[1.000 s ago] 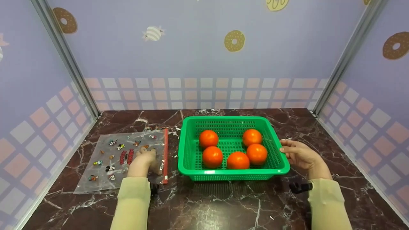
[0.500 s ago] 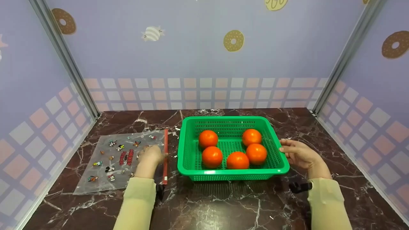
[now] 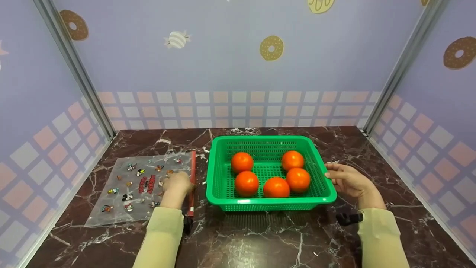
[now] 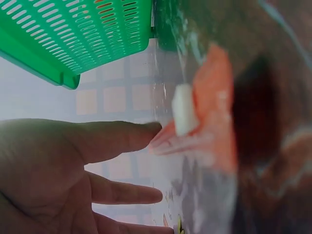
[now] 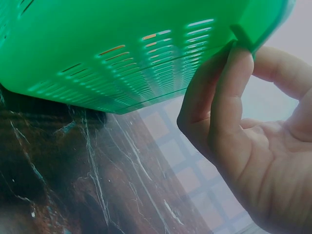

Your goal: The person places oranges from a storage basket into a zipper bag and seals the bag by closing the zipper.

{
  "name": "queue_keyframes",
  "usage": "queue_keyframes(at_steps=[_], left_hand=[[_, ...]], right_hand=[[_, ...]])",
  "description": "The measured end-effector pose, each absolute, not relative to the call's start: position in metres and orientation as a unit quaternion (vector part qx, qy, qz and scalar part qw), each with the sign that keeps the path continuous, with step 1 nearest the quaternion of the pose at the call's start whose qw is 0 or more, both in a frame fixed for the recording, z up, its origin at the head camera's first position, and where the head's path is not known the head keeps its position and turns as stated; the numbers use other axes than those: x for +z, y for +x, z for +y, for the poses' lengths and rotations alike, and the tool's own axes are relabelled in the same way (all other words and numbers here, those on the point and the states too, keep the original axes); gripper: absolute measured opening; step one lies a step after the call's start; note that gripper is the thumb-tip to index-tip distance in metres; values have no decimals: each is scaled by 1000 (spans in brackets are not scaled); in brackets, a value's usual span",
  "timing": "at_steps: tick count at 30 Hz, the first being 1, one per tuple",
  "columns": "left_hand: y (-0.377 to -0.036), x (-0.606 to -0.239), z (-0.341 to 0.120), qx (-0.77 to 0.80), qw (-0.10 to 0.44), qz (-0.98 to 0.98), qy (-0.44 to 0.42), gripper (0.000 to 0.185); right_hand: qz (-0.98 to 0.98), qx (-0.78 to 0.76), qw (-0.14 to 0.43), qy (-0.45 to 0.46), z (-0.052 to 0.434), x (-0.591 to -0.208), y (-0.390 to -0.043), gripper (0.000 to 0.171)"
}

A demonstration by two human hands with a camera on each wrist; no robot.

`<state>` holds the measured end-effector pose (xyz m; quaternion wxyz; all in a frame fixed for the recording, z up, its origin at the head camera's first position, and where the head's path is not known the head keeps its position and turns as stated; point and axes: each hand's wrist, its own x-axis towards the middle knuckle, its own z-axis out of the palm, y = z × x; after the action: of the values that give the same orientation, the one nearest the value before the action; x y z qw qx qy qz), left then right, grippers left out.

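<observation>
A clear plastic zip bag (image 3: pixel 111 201) with small cartoon prints and a red zip edge (image 3: pixel 192 203) lies flat at the left. My left hand (image 3: pixel 177 186) is over its right part and pinches the bag by the red edge. In the left wrist view, the red film (image 4: pixel 217 112) gathers to a point at the thumb tip, beside a white slider (image 4: pixel 184 109). A green plastic basket (image 3: pixel 267 201) holds several oranges (image 3: pixel 247 183). Its right rim is pinched by my right hand (image 3: pixel 351 181), with the thumb above and the fingers (image 5: pixel 226 97) under the rim.
Dark red marbled tabletop (image 3: pixel 253 238) lies beneath everything. Purple panels with a printed tile pattern (image 3: pixel 238 108) enclose the back and both sides. The basket stands just right of the bag's red edge.
My left hand has shifted slightly right across the bag to its red edge. The right hand and the basket have stayed in place.
</observation>
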<state>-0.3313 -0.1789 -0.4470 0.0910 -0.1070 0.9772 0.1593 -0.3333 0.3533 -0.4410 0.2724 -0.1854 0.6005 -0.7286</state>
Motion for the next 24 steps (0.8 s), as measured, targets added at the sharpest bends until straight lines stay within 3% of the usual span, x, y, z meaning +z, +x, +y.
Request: queue_keyframes(at_steps=[6, 12, 15, 24], left_hand=[[-330, -444, -180, 189, 92, 971, -115, 64], [-329, -442, -183, 204, 96, 968, -110, 27], [-329, -438, -185, 215, 92, 965, -118, 19], [-325, -418, -189, 241, 41, 961, -129, 26]], right_hand=[[607, -727, 269, -179, 352, -440, -333, 26], [599, -728, 277, -185, 352, -441, -333, 26], [592, -733, 279, -187, 352, -440, -333, 26], [586, -738, 278, -183, 352, -442, -333, 26]])
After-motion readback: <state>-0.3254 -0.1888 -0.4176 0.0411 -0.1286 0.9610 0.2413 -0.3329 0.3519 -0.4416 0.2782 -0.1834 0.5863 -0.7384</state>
